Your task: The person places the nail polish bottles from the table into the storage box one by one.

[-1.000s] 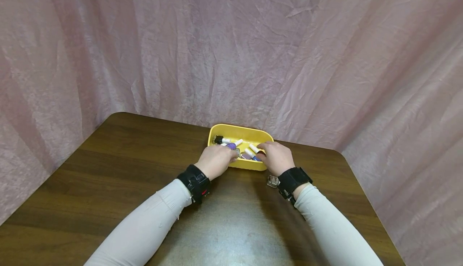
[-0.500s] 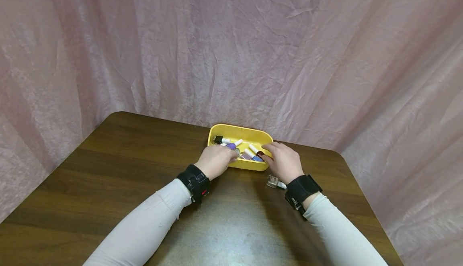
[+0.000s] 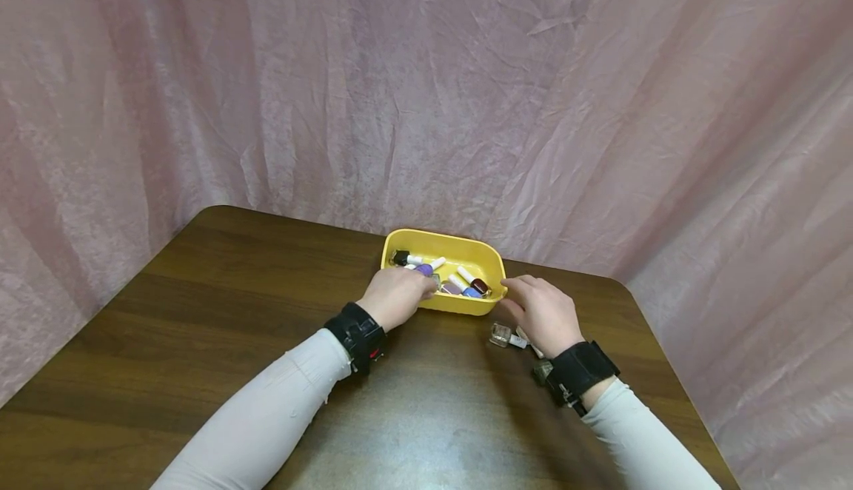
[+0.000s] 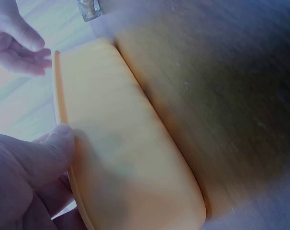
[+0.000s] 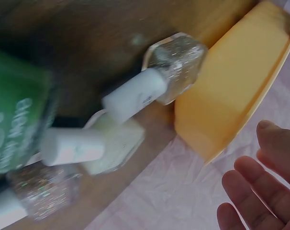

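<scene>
Head view: nail polish bottles [image 3: 480, 286] are held in a yellow bin [image 3: 460, 305] on the surface [image 3: 266, 283]. Left wrist view: its rim is pinched by fingers of the left hand [image 4: 30, 170]. Right wrist view: nothing is held by the right hand [image 5: 272, 191], its fingers loosely parted; a glitter bottle [image 5: 179, 64] is seen outside the bin.

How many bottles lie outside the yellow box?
4, right wrist view: silvery bottle nearest the box, pale bottle next, green bottle left, coppery bottle lower left; others possibly hidden.
</scene>
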`<state>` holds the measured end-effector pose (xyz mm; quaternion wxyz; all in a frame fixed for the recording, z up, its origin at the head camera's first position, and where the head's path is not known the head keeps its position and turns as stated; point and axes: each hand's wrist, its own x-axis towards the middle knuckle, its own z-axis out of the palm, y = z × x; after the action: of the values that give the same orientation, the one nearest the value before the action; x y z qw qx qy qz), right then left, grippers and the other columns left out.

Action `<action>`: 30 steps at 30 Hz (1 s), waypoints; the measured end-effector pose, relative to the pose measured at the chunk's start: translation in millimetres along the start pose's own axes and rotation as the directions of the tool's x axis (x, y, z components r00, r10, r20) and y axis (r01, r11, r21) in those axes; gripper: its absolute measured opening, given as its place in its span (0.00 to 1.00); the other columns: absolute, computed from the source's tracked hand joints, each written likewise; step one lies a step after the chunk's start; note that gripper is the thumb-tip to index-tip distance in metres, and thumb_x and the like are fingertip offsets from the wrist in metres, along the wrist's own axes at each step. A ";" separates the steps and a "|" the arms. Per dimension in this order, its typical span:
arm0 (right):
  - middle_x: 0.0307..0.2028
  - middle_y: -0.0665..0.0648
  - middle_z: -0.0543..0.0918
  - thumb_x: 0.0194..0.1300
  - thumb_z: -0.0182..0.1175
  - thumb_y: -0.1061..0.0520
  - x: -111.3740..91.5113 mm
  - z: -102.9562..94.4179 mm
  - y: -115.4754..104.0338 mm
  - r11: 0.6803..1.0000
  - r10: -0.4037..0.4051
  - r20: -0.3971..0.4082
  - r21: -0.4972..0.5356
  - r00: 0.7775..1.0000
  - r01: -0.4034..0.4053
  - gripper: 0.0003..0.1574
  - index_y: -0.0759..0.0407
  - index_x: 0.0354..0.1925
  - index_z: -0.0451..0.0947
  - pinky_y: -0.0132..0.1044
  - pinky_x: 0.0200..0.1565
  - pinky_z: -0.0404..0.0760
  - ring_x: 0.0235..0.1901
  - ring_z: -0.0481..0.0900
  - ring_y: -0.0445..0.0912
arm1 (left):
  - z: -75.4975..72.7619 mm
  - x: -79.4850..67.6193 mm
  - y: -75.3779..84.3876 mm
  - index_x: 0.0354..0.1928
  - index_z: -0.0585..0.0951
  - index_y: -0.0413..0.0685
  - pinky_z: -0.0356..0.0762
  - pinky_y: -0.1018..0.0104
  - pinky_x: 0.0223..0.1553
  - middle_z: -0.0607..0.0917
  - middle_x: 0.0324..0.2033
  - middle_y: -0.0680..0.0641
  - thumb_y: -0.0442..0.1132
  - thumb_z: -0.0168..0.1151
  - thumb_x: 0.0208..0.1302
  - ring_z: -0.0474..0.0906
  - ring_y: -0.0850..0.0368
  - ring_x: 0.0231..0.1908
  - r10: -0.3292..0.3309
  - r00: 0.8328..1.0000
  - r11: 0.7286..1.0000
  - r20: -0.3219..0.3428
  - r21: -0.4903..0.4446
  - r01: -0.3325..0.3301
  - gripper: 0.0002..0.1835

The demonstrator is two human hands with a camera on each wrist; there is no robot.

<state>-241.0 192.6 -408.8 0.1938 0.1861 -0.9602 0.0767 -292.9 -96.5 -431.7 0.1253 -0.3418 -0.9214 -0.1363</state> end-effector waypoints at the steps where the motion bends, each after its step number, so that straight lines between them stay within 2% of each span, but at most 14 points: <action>1: 0.51 0.57 0.91 0.70 0.78 0.56 -2.5 -0.8 1.8 1.000 0.004 -0.001 0.001 1.000 -0.004 0.21 0.57 0.59 0.90 0.57 0.47 0.88 0.51 0.89 0.57 | 0.2 0.2 -0.2 0.36 0.90 0.58 0.83 0.55 0.32 0.86 0.28 0.56 0.44 0.72 0.77 0.84 0.53 0.31 -0.001 1.000 1.000 0.001 0.000 0.001 0.07; 9: 0.54 0.58 0.91 0.69 0.79 0.55 -24.7 -7.9 13.3 0.999 0.042 0.002 -0.011 0.999 -0.042 0.24 0.57 0.61 0.89 0.58 0.44 0.88 0.51 0.89 0.58 | 0.2 1.0 0.0 0.35 0.90 0.58 0.83 0.54 0.32 0.85 0.28 0.56 0.44 0.72 0.77 0.84 0.53 0.32 -0.011 1.000 1.000 0.008 -0.008 0.011 0.08; 18: 0.54 0.60 0.91 0.72 0.77 0.50 -44.5 -13.3 21.6 0.996 0.089 0.036 -0.026 0.995 -0.088 0.25 0.58 0.62 0.88 0.60 0.46 0.88 0.54 0.89 0.60 | 0.4 1.4 1.4 0.34 0.89 0.58 0.82 0.55 0.32 0.85 0.28 0.56 0.44 0.72 0.76 0.83 0.54 0.31 -0.010 1.000 1.000 0.009 -0.010 0.010 0.08; 30: 0.53 0.60 0.91 0.70 0.78 0.52 -67.9 -19.6 21.9 0.995 0.099 0.056 -0.016 0.994 -0.098 0.24 0.58 0.60 0.89 0.59 0.42 0.88 0.49 0.90 0.59 | -0.3 2.0 1.4 0.34 0.89 0.58 0.81 0.56 0.31 0.83 0.27 0.57 0.44 0.72 0.77 0.82 0.55 0.30 -0.023 0.999 1.000 0.026 -0.007 0.023 0.08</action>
<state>-184.6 239.3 -419.7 0.1638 0.1394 -0.9738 0.0745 -293.5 -94.4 -430.6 0.1105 -0.3335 -0.9263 -0.1363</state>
